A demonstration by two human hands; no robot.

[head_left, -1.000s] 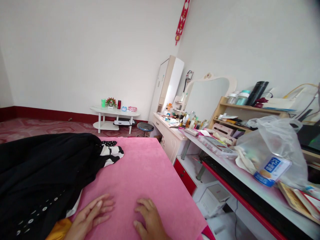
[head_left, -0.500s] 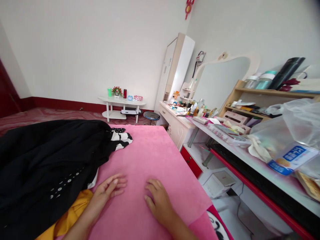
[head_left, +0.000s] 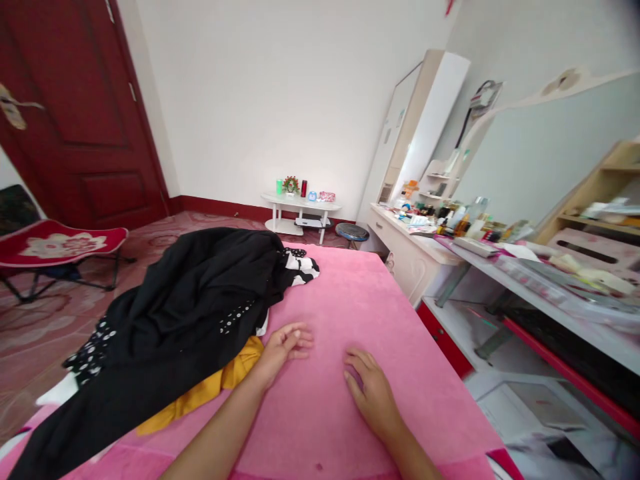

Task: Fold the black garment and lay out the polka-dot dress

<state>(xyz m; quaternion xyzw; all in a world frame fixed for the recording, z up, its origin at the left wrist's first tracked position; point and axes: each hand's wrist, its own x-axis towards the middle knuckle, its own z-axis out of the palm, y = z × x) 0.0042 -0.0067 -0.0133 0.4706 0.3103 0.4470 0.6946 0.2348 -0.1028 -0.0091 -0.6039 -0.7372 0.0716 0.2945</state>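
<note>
- Noted left hand open and empty, with palm inward and fingers loosely extended.
- Noted right hand also empty, with fingers half-curled above or on pink cover; cannot tell contact from this angle. Probably held apart at ease, judging by slack fingers.
- Found black cloth heap on cover, left of both hands, partly over mustard-yellow cloth. Probably dropped loosely rather than folded, judging by creases; likely piled left to stay within reach.
- Found black-and-white cloth protruding at far end of heap; mostly hidden beneath, so cannot count garments.
- Lost left fingertips to blur, both forearms to bottom edge.
- Saw mirror cut off at right; could not separate crowded small bottles below.
</note>
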